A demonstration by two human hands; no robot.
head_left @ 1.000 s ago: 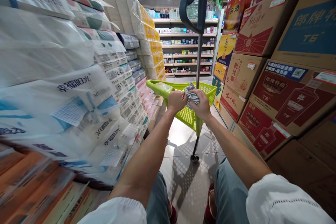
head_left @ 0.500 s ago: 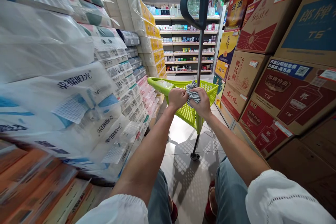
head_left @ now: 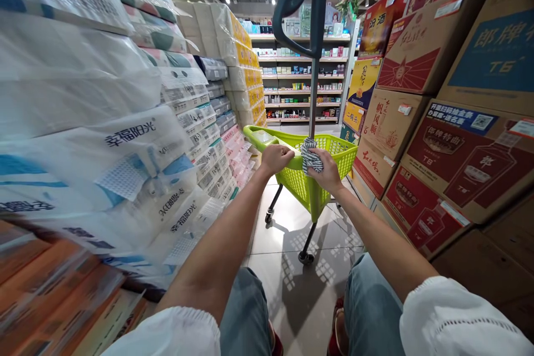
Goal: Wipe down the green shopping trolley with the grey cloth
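A lime-green shopping cart [head_left: 295, 184] stands in front of my knees, its mesh basket on dark legs with casters. My left hand [head_left: 276, 159] is closed around the basket's green rim, left of the near corner. In my right hand [head_left: 328, 171] is a bunched grey-and-white striped cloth [head_left: 310, 156], pressed against the rim at that corner, by the foot of a dark pole [head_left: 314, 97]. The pole carries a dark loop handle [head_left: 319, 22] higher up. Part of the rim is hidden behind my hands and the cloth.
Plastic-wrapped tissue packs [head_left: 142, 150] are stacked close on the left, with orange packages [head_left: 37, 283] below. Cardboard liquor cartons [head_left: 463, 150] rise along the right. Shelves of small products [head_left: 302, 75] stand at the aisle's far end, beyond the tiled floor [head_left: 267, 278].
The cart has turned a little, and a left caster has come into view. My left hand has moved left, away from the cloth. My right hand with the cloth has shifted slightly right.
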